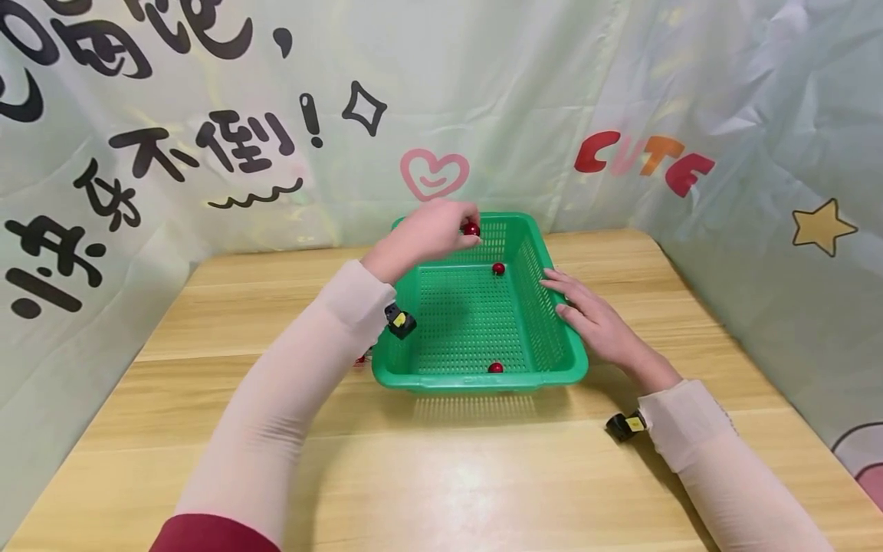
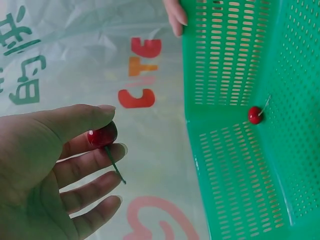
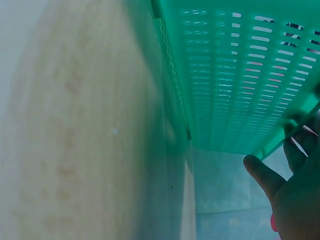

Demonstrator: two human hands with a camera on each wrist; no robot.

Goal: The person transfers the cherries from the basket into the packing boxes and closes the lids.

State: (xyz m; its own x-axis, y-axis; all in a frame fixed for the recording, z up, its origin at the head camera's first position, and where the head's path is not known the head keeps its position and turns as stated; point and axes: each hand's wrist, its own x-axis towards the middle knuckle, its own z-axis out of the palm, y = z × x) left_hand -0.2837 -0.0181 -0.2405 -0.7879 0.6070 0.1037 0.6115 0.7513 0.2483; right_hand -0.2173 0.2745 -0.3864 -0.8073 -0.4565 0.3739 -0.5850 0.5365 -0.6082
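A dark red cherry (image 2: 103, 135) with a green stem is pinched between the thumb and forefinger of my left hand (image 1: 438, 230), the other fingers spread. It is held above the far side of a green plastic basket (image 1: 483, 381) with slotted walls. Two more cherries lie inside on the floor: one by the far right corner (image 1: 498, 269), the other close to the near wall (image 1: 495, 368). My right hand (image 1: 596, 318) rests against the basket's right rim, fingers extended over the edge and thumb apart from them, as the right wrist view also shows.
The basket stands on a wooden table (image 1: 469, 475). Just left of it, something small and red (image 1: 360, 360) shows partly behind the basket and left arm. A printed sheet (image 1: 510, 100) hangs behind the table and along both sides. Each wrist wears a small black camera (image 1: 624, 426).
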